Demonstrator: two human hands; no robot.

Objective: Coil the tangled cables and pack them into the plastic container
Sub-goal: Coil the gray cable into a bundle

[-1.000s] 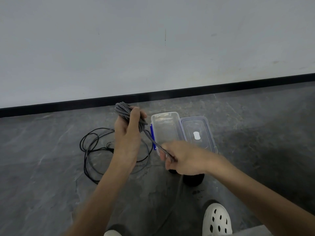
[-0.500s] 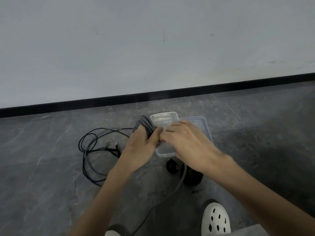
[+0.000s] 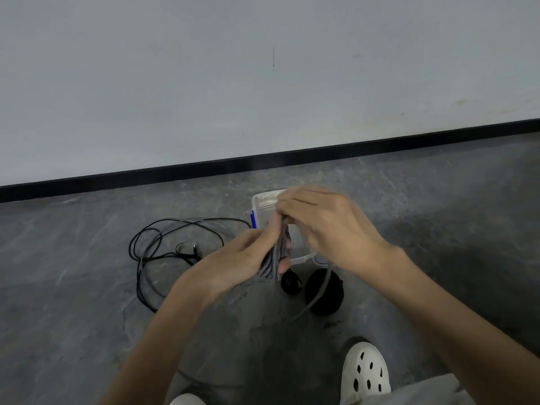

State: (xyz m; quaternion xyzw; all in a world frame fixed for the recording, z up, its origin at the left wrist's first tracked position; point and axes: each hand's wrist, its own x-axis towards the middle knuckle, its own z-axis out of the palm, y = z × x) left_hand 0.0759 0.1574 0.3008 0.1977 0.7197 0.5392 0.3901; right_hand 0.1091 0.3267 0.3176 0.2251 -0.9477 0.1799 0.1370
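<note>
Head view shows the left hand (image 3: 233, 258) wrapped around a bundle of grey braided cable (image 3: 276, 255), fingers and thumb pressed on it so the finished loops cannot spring apart. The bundle's long axis runs roughly upright, tilted slightly, its lower end toward the floor and its upper end under the right hand (image 3: 324, 226). That hand is closed on the cable at the bundle's top, apparently laying on another turn; the loose tail (image 3: 318, 293) hangs from it down toward the shoe (image 3: 365, 372). Both hands work just above the open plastic container (image 3: 263, 201), probably so the coil can drop straight in. Left of it, a tangled black cable (image 3: 152, 247) lies on the grey floor (image 3: 73, 273), not yet coiled.
</note>
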